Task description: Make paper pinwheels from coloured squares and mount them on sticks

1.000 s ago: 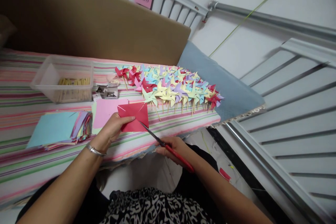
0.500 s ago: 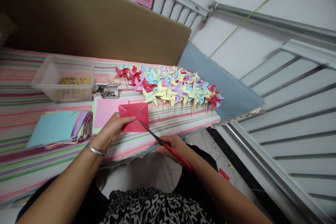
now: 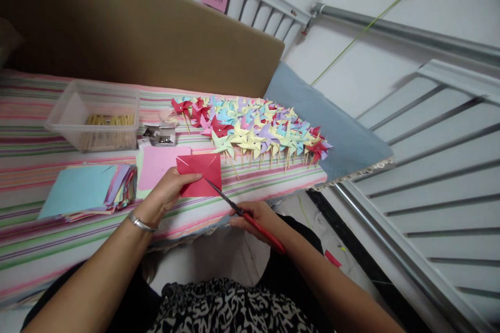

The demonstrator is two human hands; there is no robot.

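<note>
My left hand (image 3: 176, 183) pinches a square of red paper (image 3: 209, 165) by its left side, thumb on top. Two slits run in from the paper's upper corners toward its middle. My right hand (image 3: 252, 218) is wrapped round the red handles of a pair of scissors (image 3: 230, 202). Their dark blades lie over the lower right part of the paper, tips near its middle. Under and behind my left hand are a pink sheet (image 3: 162, 164) and a pale green one. To the left lies a stack of coloured paper squares (image 3: 84, 191), light blue on top.
Many paper pinwheels on sticks (image 3: 253, 138) stand at the back right. A clear plastic box (image 3: 109, 138) holds wooden sticks. Beside it sit small boxes of fasteners (image 3: 166, 137). A cardboard panel (image 3: 156, 36) rises behind. The striped cloth (image 3: 273, 182) ends at the front edge.
Almost nothing differs. The scissor tips have shifted very slightly up and left on the red paper; both hands keep their hold.
</note>
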